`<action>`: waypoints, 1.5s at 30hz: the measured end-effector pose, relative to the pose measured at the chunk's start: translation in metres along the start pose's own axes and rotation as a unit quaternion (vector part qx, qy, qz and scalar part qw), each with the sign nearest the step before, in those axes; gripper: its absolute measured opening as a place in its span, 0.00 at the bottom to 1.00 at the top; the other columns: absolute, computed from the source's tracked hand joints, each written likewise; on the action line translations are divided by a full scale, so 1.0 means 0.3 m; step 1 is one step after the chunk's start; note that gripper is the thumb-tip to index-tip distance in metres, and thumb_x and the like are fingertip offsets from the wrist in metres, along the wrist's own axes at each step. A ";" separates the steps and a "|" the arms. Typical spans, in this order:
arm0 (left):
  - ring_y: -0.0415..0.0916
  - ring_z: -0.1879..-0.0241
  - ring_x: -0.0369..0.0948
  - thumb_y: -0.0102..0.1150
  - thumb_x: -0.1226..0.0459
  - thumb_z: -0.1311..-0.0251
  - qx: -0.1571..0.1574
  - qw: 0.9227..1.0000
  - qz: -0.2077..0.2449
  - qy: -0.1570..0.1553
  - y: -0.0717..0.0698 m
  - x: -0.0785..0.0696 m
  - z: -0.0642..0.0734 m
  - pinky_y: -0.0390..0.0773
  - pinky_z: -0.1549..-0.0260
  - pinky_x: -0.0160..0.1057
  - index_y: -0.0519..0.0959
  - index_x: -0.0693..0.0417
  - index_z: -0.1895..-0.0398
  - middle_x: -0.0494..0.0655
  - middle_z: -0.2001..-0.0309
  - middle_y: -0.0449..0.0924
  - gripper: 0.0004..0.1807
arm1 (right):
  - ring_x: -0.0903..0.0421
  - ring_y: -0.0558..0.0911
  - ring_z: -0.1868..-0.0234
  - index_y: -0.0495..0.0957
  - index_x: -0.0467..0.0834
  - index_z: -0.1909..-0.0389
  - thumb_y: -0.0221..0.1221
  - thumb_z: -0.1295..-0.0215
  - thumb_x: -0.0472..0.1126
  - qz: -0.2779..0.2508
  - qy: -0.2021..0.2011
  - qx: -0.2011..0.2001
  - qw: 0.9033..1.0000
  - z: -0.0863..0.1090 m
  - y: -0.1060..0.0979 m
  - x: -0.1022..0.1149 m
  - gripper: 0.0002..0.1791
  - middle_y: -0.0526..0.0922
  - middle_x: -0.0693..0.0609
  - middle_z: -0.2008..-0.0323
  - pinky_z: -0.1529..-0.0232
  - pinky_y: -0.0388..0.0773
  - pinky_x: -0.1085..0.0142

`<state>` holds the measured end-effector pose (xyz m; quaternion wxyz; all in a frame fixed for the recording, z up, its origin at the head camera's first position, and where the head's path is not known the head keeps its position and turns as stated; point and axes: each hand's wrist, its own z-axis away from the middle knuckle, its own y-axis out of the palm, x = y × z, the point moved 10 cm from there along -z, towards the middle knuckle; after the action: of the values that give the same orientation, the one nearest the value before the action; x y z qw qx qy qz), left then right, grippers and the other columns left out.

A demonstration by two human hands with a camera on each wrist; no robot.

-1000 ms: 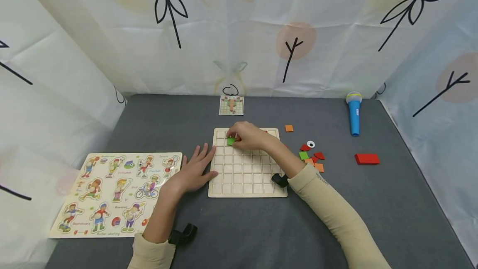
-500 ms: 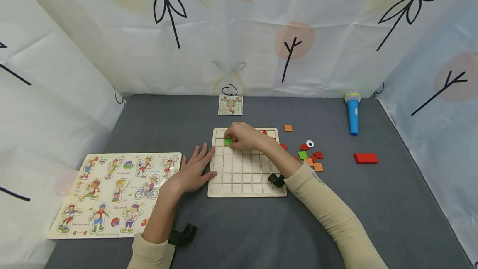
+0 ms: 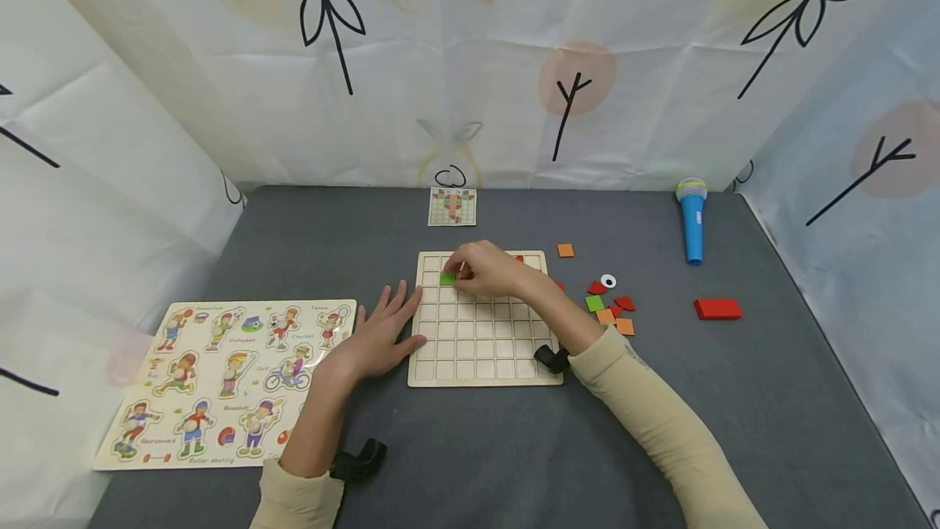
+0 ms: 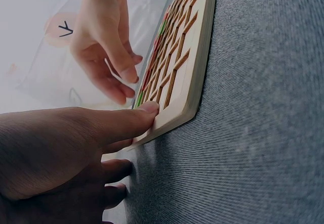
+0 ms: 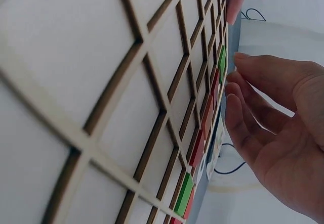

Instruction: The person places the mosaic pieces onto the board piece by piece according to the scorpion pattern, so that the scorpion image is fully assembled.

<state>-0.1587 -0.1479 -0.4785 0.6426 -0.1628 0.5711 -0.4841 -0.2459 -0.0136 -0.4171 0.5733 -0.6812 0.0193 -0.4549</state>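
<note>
A wooden grid board (image 3: 476, 331) lies on the dark grey table. My right hand (image 3: 485, 269) is over its far left part, fingers loosely bent. The right wrist view shows a small gap between these fingers and a green square tile (image 5: 221, 62) set in the grid; nothing is held. Along that far row sit red tiles (image 5: 196, 150), an orange one (image 5: 206, 114) and another green tile (image 5: 184, 193), partly hidden by my arm in the head view. My left hand (image 3: 378, 341) has its fingers spread, and its thumb rests on the board's near left edge.
Loose red, orange and green tiles (image 3: 605, 316) lie right of the board, with a white ring (image 3: 608, 281). Behind it is a pattern card (image 3: 451, 207). A picture puzzle (image 3: 213, 382) lies left; a red block (image 3: 718, 308) and blue toy microphone (image 3: 692, 223) stand right.
The green tile has shifted slightly left on the board and now sits in a cell. My right fingers have drawn off it a little. My left hand has stayed put.
</note>
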 end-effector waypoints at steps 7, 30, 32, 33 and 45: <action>0.30 0.10 0.62 0.60 0.49 0.21 -0.006 1.000 -0.016 -0.003 0.012 0.020 -0.013 0.30 0.21 0.81 0.47 0.45 0.09 0.57 0.09 0.37 0.47 | 0.46 0.91 0.49 0.87 0.35 0.42 0.67 0.26 0.34 -0.028 0.006 -0.023 0.999 0.088 -0.043 -0.031 0.16 0.91 0.39 0.46 0.44 0.88 0.56; 0.29 0.10 0.62 0.62 0.52 0.22 -0.014 1.000 -0.013 -0.005 0.013 0.014 -0.007 0.29 0.21 0.80 0.47 0.46 0.09 0.57 0.09 0.37 0.47 | 0.53 0.86 0.58 0.89 0.36 0.50 0.69 0.29 0.32 -0.033 0.100 -0.067 0.992 0.426 -0.166 -0.305 0.10 0.91 0.43 0.56 0.54 0.86 0.60; 0.30 0.10 0.63 0.62 0.51 0.22 -0.010 1.000 -0.007 -0.003 0.005 -0.002 0.002 0.29 0.21 0.81 0.48 0.46 0.09 0.58 0.09 0.37 0.47 | 0.53 0.86 0.57 0.89 0.35 0.49 0.70 0.30 0.31 -0.028 0.108 -0.059 0.992 0.436 -0.160 -0.325 0.11 0.91 0.43 0.54 0.52 0.86 0.59; 0.30 0.10 0.63 0.62 0.51 0.22 -0.010 1.000 -0.004 -0.002 0.001 -0.007 0.007 0.29 0.21 0.81 0.48 0.46 0.09 0.58 0.09 0.37 0.47 | 0.53 0.86 0.57 0.89 0.36 0.48 0.70 0.30 0.31 -0.024 0.112 -0.056 0.992 0.440 -0.158 -0.334 0.12 0.91 0.43 0.53 0.52 0.86 0.58; 0.29 0.10 0.63 0.60 0.54 0.21 0.010 1.000 -0.009 -0.018 -0.024 -0.048 0.030 0.29 0.20 0.79 0.48 0.50 0.09 0.60 0.10 0.36 0.46 | 0.57 0.83 0.61 0.87 0.38 0.54 0.72 0.33 0.33 -0.020 0.112 -0.029 0.993 0.450 -0.146 -0.367 0.09 0.88 0.45 0.59 0.55 0.84 0.61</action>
<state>-0.1520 -0.1429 -0.4622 0.6499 -0.1705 0.5534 -0.4924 -0.2454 0.1648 -0.4384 0.5379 -0.6427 0.0832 -0.5392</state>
